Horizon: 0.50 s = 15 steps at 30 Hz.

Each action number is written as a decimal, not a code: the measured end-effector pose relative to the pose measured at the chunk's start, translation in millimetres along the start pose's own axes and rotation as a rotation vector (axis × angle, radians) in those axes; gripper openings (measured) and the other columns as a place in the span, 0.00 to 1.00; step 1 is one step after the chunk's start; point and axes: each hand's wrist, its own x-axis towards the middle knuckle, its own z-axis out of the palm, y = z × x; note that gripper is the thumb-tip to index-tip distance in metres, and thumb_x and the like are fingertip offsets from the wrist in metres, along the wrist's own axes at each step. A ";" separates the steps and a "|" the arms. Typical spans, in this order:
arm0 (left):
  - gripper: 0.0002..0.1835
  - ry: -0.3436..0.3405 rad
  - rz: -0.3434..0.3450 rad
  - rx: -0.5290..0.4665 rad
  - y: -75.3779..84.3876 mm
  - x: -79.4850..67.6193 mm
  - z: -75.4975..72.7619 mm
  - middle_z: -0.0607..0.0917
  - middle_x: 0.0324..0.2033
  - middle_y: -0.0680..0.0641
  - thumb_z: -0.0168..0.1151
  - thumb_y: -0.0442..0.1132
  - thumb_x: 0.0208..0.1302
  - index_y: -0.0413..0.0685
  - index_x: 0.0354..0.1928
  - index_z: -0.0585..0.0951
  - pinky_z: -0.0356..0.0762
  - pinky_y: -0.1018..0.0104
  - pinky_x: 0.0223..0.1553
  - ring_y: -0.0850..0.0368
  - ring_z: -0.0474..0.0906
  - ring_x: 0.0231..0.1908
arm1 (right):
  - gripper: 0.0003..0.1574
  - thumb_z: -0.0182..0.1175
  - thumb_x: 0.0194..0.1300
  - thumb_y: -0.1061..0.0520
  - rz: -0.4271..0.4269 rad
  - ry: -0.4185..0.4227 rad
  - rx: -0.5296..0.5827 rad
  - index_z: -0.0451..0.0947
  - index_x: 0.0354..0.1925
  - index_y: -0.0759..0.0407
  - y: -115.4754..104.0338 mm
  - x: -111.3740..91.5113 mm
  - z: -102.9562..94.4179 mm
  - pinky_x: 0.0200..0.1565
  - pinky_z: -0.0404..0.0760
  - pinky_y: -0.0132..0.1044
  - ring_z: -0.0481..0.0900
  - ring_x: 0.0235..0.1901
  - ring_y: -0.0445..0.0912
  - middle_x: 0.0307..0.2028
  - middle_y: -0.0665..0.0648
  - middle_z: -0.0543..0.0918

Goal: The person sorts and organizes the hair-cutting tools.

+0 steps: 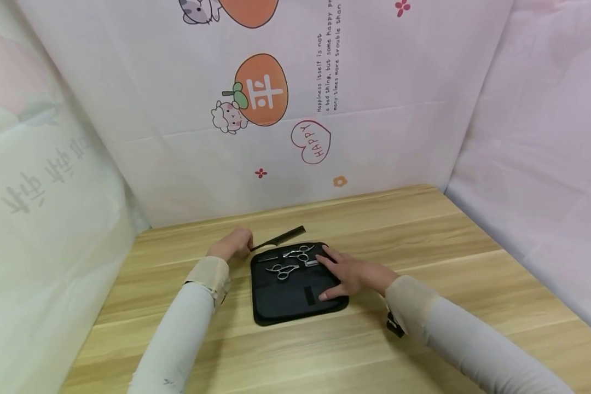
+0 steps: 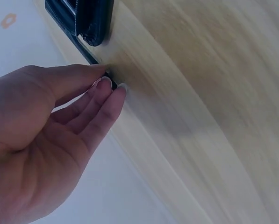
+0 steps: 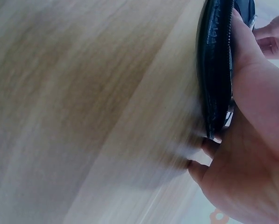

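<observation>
My left hand (image 1: 233, 243) pinches the thin tail of a black comb (image 1: 290, 234) between thumb and fingertips, just beyond the far left corner of a black zip case (image 1: 285, 301). In the left wrist view, the comb's dark tail (image 2: 90, 57) runs from the fingertips past the case. Two pairs of silver scissors, one nearer (image 1: 282, 272) and one farther (image 1: 300, 253), lie on the case beside a slim metal piece (image 1: 268, 259). My right hand (image 1: 352, 273) rests on the case's right side with fingers spread. The right wrist view shows the zipped edge (image 3: 216, 70) beside that hand.
The case lies on a wood-grain table (image 1: 399, 235). A printed white cloth (image 1: 384, 120) hangs behind the table's back edge, and pale cloth (image 1: 44, 180) hangs at the left and right sides. A black strap piece (image 1: 394, 325) sits under the right wrist.
</observation>
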 end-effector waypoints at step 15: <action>0.05 -0.026 -0.017 -0.050 -10.6 -32.9 5.0 0.82 0.33 0.44 0.59 0.24 0.64 0.34 0.38 0.83 0.77 0.59 0.39 0.54 0.73 0.32 | 0.65 0.59 0.65 0.24 -0.004 -0.002 0.005 0.42 0.83 0.52 -2.3 -1.5 -2.7 0.71 0.60 0.60 0.45 0.78 0.65 0.82 0.62 0.35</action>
